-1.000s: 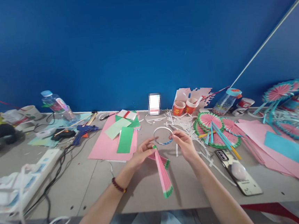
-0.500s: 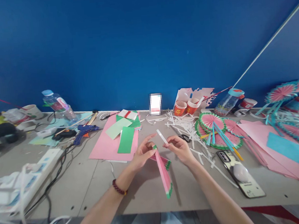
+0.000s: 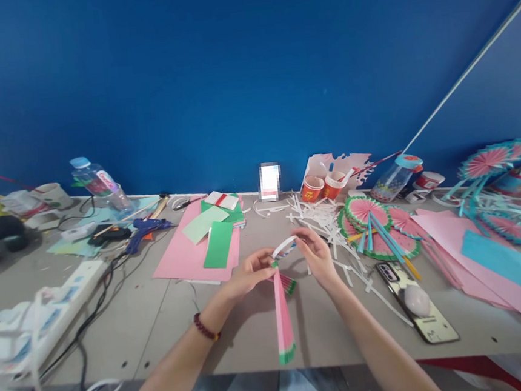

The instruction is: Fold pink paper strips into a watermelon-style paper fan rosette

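Above the table my left hand (image 3: 254,271) pinches a pleated pink paper (image 3: 284,315) with green ends. One folded part of it hangs down towards me, and another part tilts away to the right beneath my fingers. From the pinched green end a white strip (image 3: 285,246), which looks like tape backing, arches up to my right hand (image 3: 315,256). The fingers of my right hand are closed on the strip's far end. A bluish-white patterned piece shows just under the arch; I cannot make out whether it is part of the strip.
Left of my hands are pink sheets (image 3: 174,252), a green piece (image 3: 218,244) and a blue glue gun (image 3: 144,231). To the right lie white paper scraps (image 3: 332,232), watermelon-patterned fans (image 3: 373,228) and a phone (image 3: 435,320). Paper cups (image 3: 312,188) stand by the wall.
My right hand has moved up slightly, and the straight white strip now bends in an arch between both hands. The hanging pleated paper has swung left to point nearly straight down.
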### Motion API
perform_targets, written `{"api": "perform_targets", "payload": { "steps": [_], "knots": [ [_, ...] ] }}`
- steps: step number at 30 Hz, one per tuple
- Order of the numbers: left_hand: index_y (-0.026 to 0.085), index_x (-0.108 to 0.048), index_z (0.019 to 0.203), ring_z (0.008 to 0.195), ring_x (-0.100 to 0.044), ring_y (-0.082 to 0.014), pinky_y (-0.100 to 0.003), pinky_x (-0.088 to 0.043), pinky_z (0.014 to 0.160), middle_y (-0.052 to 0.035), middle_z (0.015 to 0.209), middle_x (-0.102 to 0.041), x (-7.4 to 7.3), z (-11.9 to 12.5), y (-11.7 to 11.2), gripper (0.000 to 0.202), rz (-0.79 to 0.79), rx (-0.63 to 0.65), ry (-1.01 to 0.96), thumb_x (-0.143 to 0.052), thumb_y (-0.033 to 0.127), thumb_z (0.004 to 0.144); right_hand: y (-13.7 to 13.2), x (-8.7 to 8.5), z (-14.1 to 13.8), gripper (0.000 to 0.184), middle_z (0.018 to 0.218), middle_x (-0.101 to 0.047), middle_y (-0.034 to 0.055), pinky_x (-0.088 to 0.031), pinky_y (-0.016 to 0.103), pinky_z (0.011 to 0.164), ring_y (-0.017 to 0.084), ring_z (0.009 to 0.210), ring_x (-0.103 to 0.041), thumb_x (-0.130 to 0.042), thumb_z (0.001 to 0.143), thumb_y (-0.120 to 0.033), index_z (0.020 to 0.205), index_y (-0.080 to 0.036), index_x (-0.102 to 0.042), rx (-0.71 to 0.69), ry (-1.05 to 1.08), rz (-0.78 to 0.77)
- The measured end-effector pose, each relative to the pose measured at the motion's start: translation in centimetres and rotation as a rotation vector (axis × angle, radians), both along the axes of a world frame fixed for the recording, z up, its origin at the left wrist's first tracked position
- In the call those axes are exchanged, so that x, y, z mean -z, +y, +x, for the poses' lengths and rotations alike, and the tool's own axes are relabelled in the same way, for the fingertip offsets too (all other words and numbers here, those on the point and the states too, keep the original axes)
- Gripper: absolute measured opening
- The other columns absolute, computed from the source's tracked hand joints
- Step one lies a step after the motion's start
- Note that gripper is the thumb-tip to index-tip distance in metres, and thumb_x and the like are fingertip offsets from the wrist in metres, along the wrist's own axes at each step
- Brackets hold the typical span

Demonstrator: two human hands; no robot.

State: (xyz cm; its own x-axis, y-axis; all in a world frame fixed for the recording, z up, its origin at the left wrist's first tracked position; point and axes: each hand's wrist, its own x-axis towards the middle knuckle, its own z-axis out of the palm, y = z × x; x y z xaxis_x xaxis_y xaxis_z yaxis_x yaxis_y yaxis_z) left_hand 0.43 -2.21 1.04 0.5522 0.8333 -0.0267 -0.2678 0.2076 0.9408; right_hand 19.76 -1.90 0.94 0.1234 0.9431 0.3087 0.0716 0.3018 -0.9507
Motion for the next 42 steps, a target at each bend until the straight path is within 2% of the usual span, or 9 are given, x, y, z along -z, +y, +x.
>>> {"api": "perform_targets", "payload": {
  "steps": [3,5,9,13,16,21,28,34,42],
  "knots": [
    [0.017,-0.063,0.104,0.073,-0.053,-0.0112,-0.023,-0.042,0.070,-0.0031,0.083,-0.060,-0.1,0.4,-0.5,0.040,-0.040,0.057,-0.017,-0.076,0.026,0.067,-0.2,-0.1,-0.1,0.014,0.101,-0.063,0.0066,-0.044,0.037,0.091,0.021,0.098,-0.058,-0.055,0.085,-0.029,0.095,-0.023,-0.062,0.083,-0.144,0.149],
    [0.017,-0.063,0.104,0.075,-0.054,-0.0112,-0.024,-0.043,0.072,-0.0028,0.084,-0.061,0.0,0.6,-0.7,0.040,-0.053,0.048,-0.025,-0.077,0.026,0.067,-0.5,-0.3,-0.3,0.017,0.105,-0.063,0.0075,-0.042,0.039,0.095,0.022,0.103,-0.057,-0.052,0.086,-0.024,0.097,-0.024,-0.064,0.072,-0.281,0.231],
    [0.017,-0.063,0.101,0.077,-0.055,-0.0118,-0.025,-0.044,0.073,-0.0029,0.085,-0.062,0.2,0.7,-0.8,0.038,-0.044,-0.006,-0.015,-0.077,0.027,0.066,-1.3,-0.5,-0.7,0.037,0.122,-0.058,0.0100,-0.043,0.043,0.099,0.024,0.115,-0.053,-0.053,0.084,-0.024,0.121,-0.024,-0.056,0.005,-0.486,0.324],
    [0.016,-0.063,0.101,0.084,-0.057,-0.0154,-0.027,-0.044,0.074,-0.0062,0.094,-0.065,0.2,0.6,-0.6,0.039,-0.020,-0.026,0.024,-0.077,0.028,0.066,-1.4,-0.1,-1.0,0.051,0.128,-0.054,0.0117,-0.042,0.044,0.101,0.026,0.120,-0.050,-0.060,0.081,-0.028,0.129,-0.022,-0.048,0.002,-0.613,0.359],
    [0.016,-0.063,0.104,0.084,-0.058,-0.0153,-0.027,-0.045,0.073,-0.0062,0.095,-0.065,0.2,0.7,-0.6,0.041,-0.016,-0.035,0.039,-0.076,0.029,0.067,-1.3,0.2,-1.1,0.043,0.123,-0.057,0.0109,-0.045,0.042,0.099,0.024,0.116,-0.053,-0.056,0.084,-0.026,0.126,-0.024,-0.051,0.015,-0.619,0.364],
    [0.016,-0.061,0.109,0.080,-0.057,-0.0143,-0.027,-0.045,0.071,-0.0052,0.091,-0.064,0.4,0.8,-0.6,0.045,-0.008,-0.038,0.050,-0.076,0.029,0.068,-1.1,0.4,-1.1,0.025,0.109,-0.063,0.0086,-0.049,0.040,0.091,0.022,0.104,-0.059,-0.054,0.086,-0.024,0.110,-0.025,-0.063,-0.014,-0.590,0.372],
    [0.015,-0.061,0.112,0.077,-0.055,-0.0138,-0.029,-0.044,0.071,-0.0038,0.085,-0.061,0.4,0.9,-0.5,0.047,0.017,-0.031,0.079,-0.075,0.030,0.070,-1.0,0.3,-1.2,0.013,0.106,-0.062,0.0079,-0.048,0.038,0.089,0.021,0.100,-0.059,-0.056,0.086,-0.025,0.096,-0.023,-0.064,-0.014,-0.534,0.321],
    [0.016,-0.060,0.115,0.075,-0.054,-0.0134,-0.029,-0.045,0.071,-0.0041,0.087,-0.061,0.7,0.9,-0.5,0.051,0.019,-0.046,0.089,-0.075,0.032,0.069,-1.0,0.3,-1.2,0.027,0.106,-0.064,0.0084,-0.049,0.039,0.088,0.022,0.099,-0.059,-0.057,0.086,-0.026,0.112,-0.024,-0.061,-0.001,-0.568,0.341],
    [0.015,-0.059,0.117,0.073,-0.051,-0.0130,-0.029,-0.045,0.070,-0.0029,0.081,-0.058,1.0,1.0,-0.5,0.053,0.057,-0.041,0.103,-0.074,0.033,0.070,-1.0,0.3,-1.2,0.012,0.097,-0.065,0.0064,-0.048,0.039,0.086,0.021,0.095,-0.060,-0.055,0.088,-0.025,0.097,-0.023,-0.062,0.019,-0.572,0.382]
  ]
}}
